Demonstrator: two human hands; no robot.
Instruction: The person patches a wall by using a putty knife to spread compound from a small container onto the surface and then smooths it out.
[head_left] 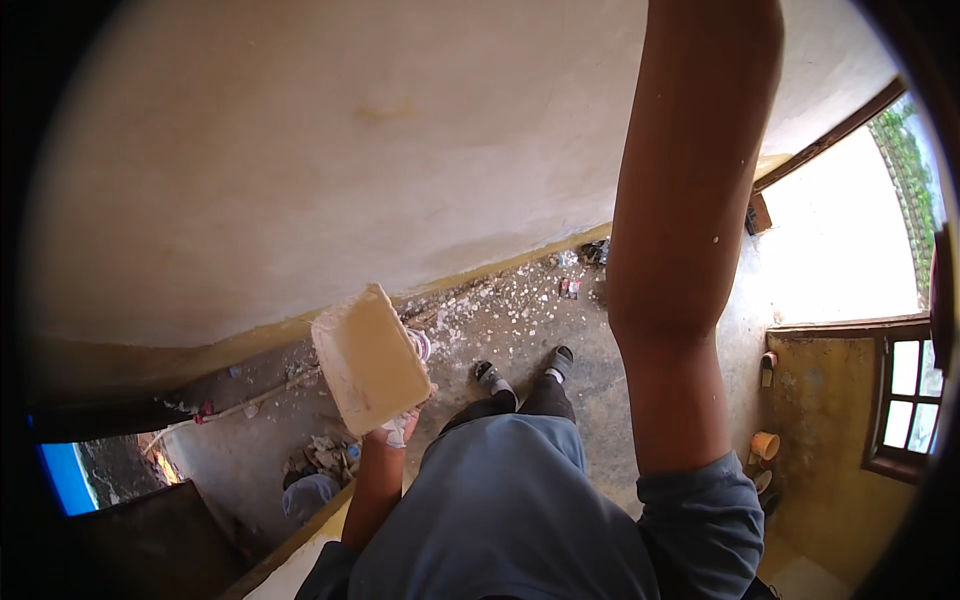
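Observation:
A cream-coloured rectangular tub [378,362], its sides smeared with whitish paste, rests in my left hand [405,425]. My left fingers are mostly hidden behind its lower right corner, and white residue marks the hand. My right arm [675,230] stretches up past the top edge of the view, in front of the wall. That hand lies outside the picture, so what it holds cannot be seen. Pale paint or plaster covers the wall [300,150] before me, with a faint yellowish smudge on it.
White chips [490,305] litter the concrete floor along the wall's base. Partly behind the tub stands a small round container [420,345]. A debris pile [325,460] lies at lower left, near a long pole [250,402]. At right are a bright doorway [840,230], a window [905,395] and an orange bucket [765,445].

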